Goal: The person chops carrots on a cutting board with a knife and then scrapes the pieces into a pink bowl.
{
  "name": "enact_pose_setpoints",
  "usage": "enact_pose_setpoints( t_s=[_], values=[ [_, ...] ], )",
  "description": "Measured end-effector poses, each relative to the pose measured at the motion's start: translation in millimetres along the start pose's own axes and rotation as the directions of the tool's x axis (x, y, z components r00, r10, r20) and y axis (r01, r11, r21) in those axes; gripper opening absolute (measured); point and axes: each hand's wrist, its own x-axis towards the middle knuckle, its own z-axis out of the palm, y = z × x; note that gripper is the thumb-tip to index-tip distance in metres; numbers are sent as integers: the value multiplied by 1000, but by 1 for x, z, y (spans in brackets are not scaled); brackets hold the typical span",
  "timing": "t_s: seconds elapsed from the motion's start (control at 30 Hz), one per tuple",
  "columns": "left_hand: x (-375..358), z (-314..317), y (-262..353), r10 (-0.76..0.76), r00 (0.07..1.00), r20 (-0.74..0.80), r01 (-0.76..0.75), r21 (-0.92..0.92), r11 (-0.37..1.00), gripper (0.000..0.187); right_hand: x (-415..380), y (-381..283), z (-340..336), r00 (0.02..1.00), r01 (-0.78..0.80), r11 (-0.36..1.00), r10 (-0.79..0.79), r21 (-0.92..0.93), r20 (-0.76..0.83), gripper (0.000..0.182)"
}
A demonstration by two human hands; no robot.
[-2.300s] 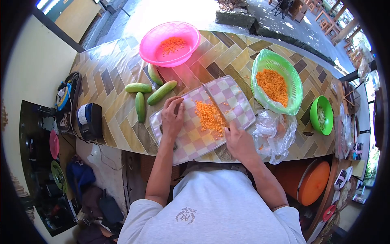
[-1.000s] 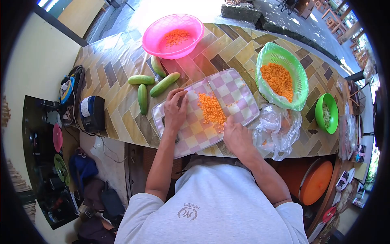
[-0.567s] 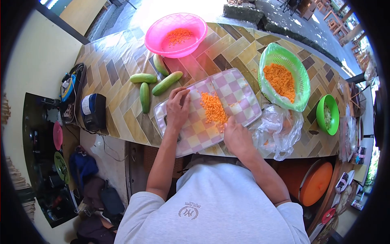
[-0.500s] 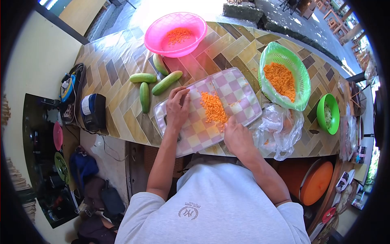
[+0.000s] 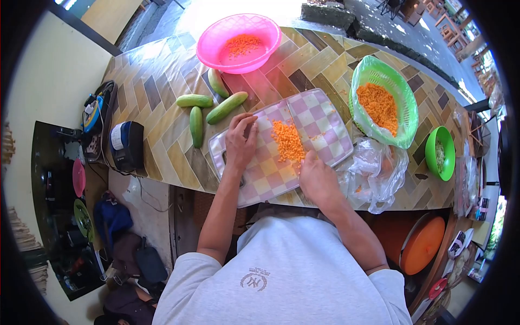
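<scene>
A checkered pink and white cutting board [image 5: 265,181] lies on the table, with finely chopped orange pieces [image 5: 287,142] heaped at its middle. My left hand [image 5: 241,142] rests on the board's left part, fingers loosely bent and somewhat apart, holding nothing. My right hand [image 5: 318,177] is closed around the handle of a knife at the board's lower right edge. The thin blade [image 5: 295,125], seen nearly edge-on, points away from me along the right side of the orange heap. The handle is mostly hidden in my fist.
Several green cucumbers [image 5: 227,108] lie left of the board. Behind them stands a pink basin [image 5: 265,56]. To the right are a green basket [image 5: 407,103] with orange pieces, a crumpled plastic bag [image 5: 374,179] and a green bowl [image 5: 447,157]. A dark device [image 5: 133,146] sits far left.
The whole view has shifted slightly, so the table things appear a little farther right. Both hands keep nearly the same places on the board, and the orange heap looks much the same.
</scene>
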Motion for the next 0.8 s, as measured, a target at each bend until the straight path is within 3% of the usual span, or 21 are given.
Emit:
enact_pose_setpoints(
  t_s=[0.13,0.37,0.47,0.53,0.67,0.77,0.8],
  values=[
    [1,1,0,-56,998,14,56,-68,996,18,2,5,19,1000,-1,1000,0,-22,-25,30],
    [-1,1,0,-39,999,15,40,-36,999,17,1,0,2,999,-28,996,25,80,39,33],
    [2,0,4,-29,1000,3,29,-26,999,17,5,-1,19,999,-26,999,28,45,-40,29],
    [1,-2,7,0,1000,5,0,22,1000,18,2,-5,9,999,-41,996,41,79,0,28],
    [1,-1,7,-49,998,30,51,-43,998,18,5,-1,17,997,-80,991,82,110,-13,30],
    [3,-3,8,-39,999,24,39,-20,999,18,4,11,18,993,-65,963,87,263,-74,32],
    [2,-5,9,-31,999,30,31,-13,999,18,-2,9,12,984,-135,951,162,277,-76,32]
  ],
)
